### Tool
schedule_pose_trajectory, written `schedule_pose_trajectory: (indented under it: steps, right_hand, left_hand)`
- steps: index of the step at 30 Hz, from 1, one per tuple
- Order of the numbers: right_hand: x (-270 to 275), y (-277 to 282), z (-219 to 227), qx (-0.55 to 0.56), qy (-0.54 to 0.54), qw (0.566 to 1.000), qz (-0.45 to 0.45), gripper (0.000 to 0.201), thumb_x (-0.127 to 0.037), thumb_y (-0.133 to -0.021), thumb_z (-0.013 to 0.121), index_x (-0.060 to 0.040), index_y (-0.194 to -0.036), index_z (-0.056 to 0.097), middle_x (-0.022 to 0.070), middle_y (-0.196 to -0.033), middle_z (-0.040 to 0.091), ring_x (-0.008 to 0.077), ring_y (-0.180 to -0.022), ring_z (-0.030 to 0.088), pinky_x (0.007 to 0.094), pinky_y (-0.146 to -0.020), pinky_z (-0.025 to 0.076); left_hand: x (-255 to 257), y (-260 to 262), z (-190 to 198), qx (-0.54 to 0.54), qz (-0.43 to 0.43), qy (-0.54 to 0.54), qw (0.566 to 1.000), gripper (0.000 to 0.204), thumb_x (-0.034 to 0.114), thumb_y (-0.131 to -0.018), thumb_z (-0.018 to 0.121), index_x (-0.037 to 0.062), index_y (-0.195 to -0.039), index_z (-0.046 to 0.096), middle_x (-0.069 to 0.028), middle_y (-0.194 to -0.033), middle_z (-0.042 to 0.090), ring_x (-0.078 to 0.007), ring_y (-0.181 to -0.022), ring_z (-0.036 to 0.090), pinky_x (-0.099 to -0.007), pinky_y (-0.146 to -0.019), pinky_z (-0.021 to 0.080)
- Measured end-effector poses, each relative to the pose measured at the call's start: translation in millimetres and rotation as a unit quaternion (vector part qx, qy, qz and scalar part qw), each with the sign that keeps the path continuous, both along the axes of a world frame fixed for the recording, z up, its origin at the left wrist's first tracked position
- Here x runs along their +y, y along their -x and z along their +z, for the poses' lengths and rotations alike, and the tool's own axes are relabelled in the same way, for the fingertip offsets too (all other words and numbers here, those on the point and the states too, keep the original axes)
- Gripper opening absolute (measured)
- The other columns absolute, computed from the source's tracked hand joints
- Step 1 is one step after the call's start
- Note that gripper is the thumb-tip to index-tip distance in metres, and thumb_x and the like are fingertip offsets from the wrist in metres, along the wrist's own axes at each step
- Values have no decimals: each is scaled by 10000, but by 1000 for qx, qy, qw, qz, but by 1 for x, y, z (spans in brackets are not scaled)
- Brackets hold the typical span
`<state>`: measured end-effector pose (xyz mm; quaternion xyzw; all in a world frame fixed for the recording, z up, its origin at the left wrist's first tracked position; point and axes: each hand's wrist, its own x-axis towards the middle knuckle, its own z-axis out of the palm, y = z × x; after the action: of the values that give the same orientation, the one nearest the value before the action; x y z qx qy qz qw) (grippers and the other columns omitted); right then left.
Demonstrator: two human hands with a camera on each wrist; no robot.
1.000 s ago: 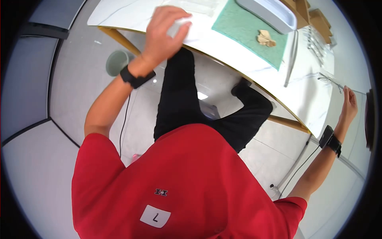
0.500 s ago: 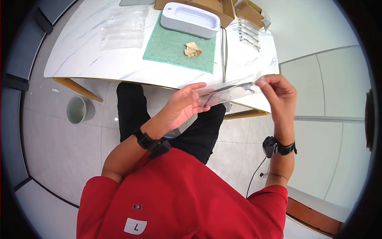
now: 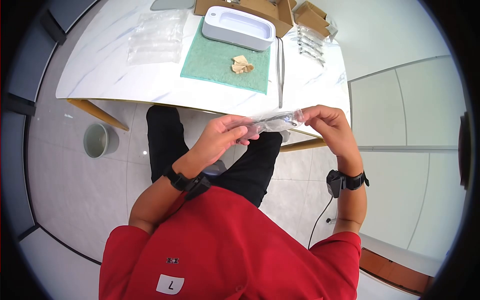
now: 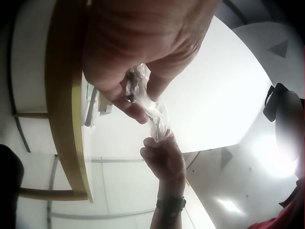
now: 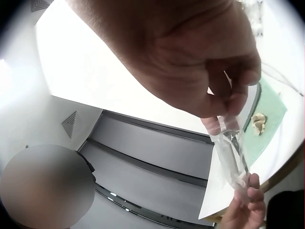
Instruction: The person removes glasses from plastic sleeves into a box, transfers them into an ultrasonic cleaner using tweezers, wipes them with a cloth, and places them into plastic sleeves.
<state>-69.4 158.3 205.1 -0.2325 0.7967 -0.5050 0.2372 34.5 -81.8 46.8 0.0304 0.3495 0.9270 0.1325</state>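
A clear plastic bag [image 3: 262, 127] with a pair of glasses [image 3: 274, 118] inside is held in front of the body, near the table's front edge. My left hand [image 3: 216, 140] grips one end of it between thumb and fingers. At the other end, my right hand [image 3: 334, 131] pinches the bag's edge with thumb and fingertips. Through the film in the right wrist view, a thin dark temple arm [image 5: 242, 155] runs lengthwise. Crumpled film [image 4: 155, 114] stretches between both hands in the left wrist view.
On the white table [image 3: 110, 80] lie flat clear bags [image 3: 156, 40] and a green towel [image 3: 200, 70]. A white-grey tub-shaped device [image 3: 237, 32] and a crumpled tan cloth [image 3: 242, 65] sit on the towel. Bagged items [image 3: 311, 45] lie right, beside cardboard boxes [image 3: 311, 19]. A bin [image 3: 97, 141] stands on the floor.
From far out right, my right hand has brought the glasses in front of the body. My left hand has left the table and taken the bag's other end. Both have since shifted slightly left.
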Motion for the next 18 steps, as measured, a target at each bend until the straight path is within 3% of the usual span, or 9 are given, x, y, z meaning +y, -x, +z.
schedule_pose_trajectory:
  steps: [9,18]
  right_hand:
    - [6,1,-25,-50,-37,997,-42,160,0,-904,664,39,-1056,698,30,-889,710,65,-816,639,215,-743,517]
    - [7,1,-39,-47,-32,997,-48,171,-4,-867,718,29,-1035,709,30,-869,711,70,-789,641,217,-716,516]
  left_hand:
    - [0,3,7,28,13,132,991,294,7,-955,575,-61,-1241,583,-159,-1153,668,-245,-1011,691,-312,-824,556]
    - [6,7,6,26,55,146,987,284,16,-959,584,-74,-1229,579,-164,-1133,682,-229,-1029,692,-275,-835,570]
